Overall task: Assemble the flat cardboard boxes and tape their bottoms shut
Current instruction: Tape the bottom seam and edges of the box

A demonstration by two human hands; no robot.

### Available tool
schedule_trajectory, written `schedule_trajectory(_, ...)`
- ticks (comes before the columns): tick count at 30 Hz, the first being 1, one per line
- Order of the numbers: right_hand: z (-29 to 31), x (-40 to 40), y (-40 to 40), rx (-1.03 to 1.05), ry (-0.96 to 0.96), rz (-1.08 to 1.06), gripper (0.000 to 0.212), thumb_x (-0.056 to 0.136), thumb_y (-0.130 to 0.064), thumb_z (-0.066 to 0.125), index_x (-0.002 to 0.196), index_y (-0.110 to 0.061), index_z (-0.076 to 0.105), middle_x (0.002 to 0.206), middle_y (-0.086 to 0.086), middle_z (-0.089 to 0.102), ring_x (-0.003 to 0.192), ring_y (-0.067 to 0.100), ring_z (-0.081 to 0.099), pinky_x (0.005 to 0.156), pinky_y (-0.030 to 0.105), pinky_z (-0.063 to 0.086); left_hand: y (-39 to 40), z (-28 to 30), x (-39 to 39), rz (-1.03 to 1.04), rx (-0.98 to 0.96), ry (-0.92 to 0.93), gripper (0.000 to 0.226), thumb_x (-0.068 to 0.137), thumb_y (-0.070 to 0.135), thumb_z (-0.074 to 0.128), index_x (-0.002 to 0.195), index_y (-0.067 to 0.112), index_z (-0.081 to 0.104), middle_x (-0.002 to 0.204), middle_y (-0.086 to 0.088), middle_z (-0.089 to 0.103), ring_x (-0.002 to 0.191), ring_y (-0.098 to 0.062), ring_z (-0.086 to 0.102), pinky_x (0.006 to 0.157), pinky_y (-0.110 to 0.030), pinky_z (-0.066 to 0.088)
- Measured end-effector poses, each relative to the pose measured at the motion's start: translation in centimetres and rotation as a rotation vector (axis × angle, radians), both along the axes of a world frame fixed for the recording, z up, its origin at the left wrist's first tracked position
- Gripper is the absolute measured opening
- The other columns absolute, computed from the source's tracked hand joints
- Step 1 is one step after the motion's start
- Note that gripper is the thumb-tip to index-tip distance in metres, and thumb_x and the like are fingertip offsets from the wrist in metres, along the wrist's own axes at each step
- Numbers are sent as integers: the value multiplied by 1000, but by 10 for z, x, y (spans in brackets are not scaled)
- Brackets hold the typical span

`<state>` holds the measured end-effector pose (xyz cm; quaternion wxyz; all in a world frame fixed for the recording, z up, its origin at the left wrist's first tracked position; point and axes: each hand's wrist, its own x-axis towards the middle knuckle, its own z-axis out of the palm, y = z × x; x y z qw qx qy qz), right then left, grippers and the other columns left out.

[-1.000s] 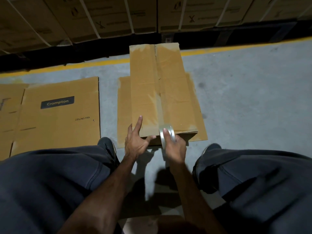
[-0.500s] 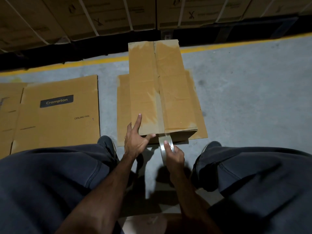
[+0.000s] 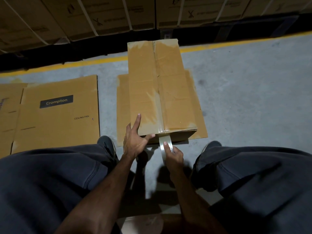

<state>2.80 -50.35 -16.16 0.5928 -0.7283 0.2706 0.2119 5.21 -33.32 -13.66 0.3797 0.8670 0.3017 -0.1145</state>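
Right hand (image 3: 173, 155) drawn back off box (image 3: 162, 92), fingers gripping tape roll (image 3: 166, 146); left hand (image 3: 135, 141) fingers spread, bracing corner.

A warehouse — strapped cartons (image 3: 118, 16) stacked behind a yellow floor line (image 3: 94, 60).
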Motion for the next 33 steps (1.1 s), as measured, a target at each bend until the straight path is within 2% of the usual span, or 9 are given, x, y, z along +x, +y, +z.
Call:
schedule_trajectory(2,-4,0,-1,12,-2,-8,53,97,-52,70,55,-23,55,51,-8,46,59,19,50,61,31,39,-1,0,0,-20,33,-3,110,76,70,78,154,68,1,172,-10,10,152,-44,28,112,-65,38)
schedule_trajectory(4,-4,2,-3,90,32,52,45,97,-55,69,60,-30,68,56,-6,60,60,20,59,62,33,45,-5,-4,-3,-11,129,-43,110,77,72,76,161,56,5,172,-8,7,152,-40,26,111,-60,40)
schedule_trajectory(8,-2,4,-7,160,80,74,45,101,-49,66,64,-24,69,61,-4,67,55,10,62,56,27,47,-53,-10,-28,396,267,-83,90,80,56,82,151,31,33,151,-12,32,132,-34,47,106,-52,50)
schedule_trajectory(13,1,6,-11,170,65,124,32,103,-42,66,95,-13,78,84,3,78,80,19,77,63,32,59,-103,-10,-24,709,-453,-91,32,93,42,74,99,12,67,99,-3,69,91,-22,67,68,-31,51)
schedule_trajectory(17,-1,11,-24,82,81,85,23,97,-36,75,93,-13,77,91,8,76,93,29,74,83,47,62,-107,-6,-16,639,-527,-44,31,94,37,74,93,6,69,81,-2,66,76,-18,61,62,-27,44)
schedule_trajectory(20,-3,8,-42,1,73,43,19,95,-30,77,88,-12,78,90,10,76,90,32,72,77,43,60,-107,-1,-14,625,-470,-2,29,93,35,75,97,8,64,86,-1,64,73,-16,58,55,-25,40)
schedule_trajectory(24,13,7,-54,-141,13,23,33,96,-36,73,83,-6,71,84,18,72,80,32,69,71,40,55,-108,16,-17,608,-291,-7,41,85,44,79,107,20,54,107,2,56,90,-17,57,71,-33,47)
schedule_trajectory(27,43,12,-58,-116,-37,135,26,97,-36,70,85,-13,73,81,6,72,80,25,67,77,41,56,-115,40,-29,554,-144,-99,29,89,43,75,101,24,57,105,6,55,94,-17,57,75,-34,44)
schedule_trajectory(33,108,23,-58,-123,-211,424,18,95,-11,63,78,-16,67,65,-6,62,57,10,56,55,27,44,-127,85,-30,313,-764,-103,29,97,41,68,93,16,83,99,-11,79,92,-30,74,76,-41,53)
